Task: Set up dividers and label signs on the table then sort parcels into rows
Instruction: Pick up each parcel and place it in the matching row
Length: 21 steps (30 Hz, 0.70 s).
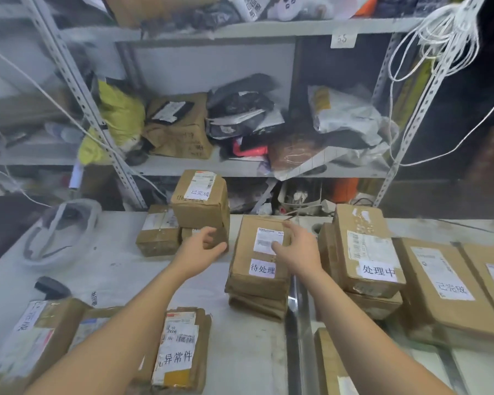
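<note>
Left hand: the left hand reaches forward over the white table. Its fingers are loosely curved and the thumb is spread away from them, with nothing between. It is just in front of the small brown carton at the bottom of the back stack; I cannot tell if it touches.

Right hand: the right hand is spread, with straight fingers over the top right edge of the flat brown cardboard parcel signed 待处理. Its thumb lies across the shipping label. It is not curled round anything.

Centre stack: the 待处理 parcel tops two more flat parcels, and its right edge runs along the shiny grey metal divider strip.

Right of strip: the brown parcel signed 处理中 leans on its own stack, and the wide flat parcel signed 已完成 is just beside it.

Back stack: the tall brown box signed 已完成 sits on lower cartons, with the taped brown carton touching at its left.

Near edge: the brown parcel signed 异常件 lies between the forearms, and the labelled brown parcel is at near left.

Open room: there is bare tabletop between the back stack, the centre stack and the near parcels. The clear plastic bag lies at far left and the black object is below it.

Behind: the grey metal shelf rack, crowded with parcels, stands along the table's far edge.
</note>
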### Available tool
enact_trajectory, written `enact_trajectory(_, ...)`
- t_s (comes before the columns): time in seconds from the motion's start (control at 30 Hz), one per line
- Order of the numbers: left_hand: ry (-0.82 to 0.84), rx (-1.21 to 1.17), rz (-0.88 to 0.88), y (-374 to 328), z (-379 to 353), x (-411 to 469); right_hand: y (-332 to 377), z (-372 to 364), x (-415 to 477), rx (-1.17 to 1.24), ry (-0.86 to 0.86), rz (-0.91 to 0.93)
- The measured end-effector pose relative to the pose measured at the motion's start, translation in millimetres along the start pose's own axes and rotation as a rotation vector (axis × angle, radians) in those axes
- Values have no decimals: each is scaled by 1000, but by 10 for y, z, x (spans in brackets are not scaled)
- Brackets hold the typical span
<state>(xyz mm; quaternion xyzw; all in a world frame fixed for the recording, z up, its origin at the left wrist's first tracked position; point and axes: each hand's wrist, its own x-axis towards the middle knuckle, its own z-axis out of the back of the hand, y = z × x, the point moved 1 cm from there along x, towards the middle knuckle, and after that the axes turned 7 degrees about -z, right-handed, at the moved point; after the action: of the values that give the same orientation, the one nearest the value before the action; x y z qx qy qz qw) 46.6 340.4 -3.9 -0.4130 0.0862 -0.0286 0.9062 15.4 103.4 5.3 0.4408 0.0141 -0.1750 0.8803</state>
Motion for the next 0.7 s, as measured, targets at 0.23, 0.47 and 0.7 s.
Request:
enact_trajectory(0.23,-118,647,-121,-49,834,203,754,-223,202,-329,127,261)
enact_trajectory(0.47,-138,849,-174,-9,1343,648,1227,-591,443,-401,129,269)
enact_trajectory(0.7,-77,414,-26,424,1459,1266,1514,-1026,821,-253,125,113)
